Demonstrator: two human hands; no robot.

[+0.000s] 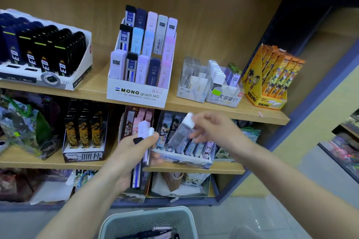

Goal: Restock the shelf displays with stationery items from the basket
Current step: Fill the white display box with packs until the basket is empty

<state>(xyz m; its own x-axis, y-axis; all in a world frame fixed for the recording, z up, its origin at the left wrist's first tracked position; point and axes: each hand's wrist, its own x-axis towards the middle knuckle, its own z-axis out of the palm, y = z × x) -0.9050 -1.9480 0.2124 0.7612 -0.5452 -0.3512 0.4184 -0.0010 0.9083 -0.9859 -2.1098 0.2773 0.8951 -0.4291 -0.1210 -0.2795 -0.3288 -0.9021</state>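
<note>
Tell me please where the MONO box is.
The MONO box sits central in head view on the upper shelf, between the black display (left) and clear trays (right).

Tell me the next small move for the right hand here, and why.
Probably lift the right hand and its white-capped case to the clear tray on the upper shelf, since that tray's stock looks similar. The left hand grips more cases.

Colours on display
The MONO display box (136, 101) was printed white; its lead cases (138, 40) were tinted pastel and navy.
</note>
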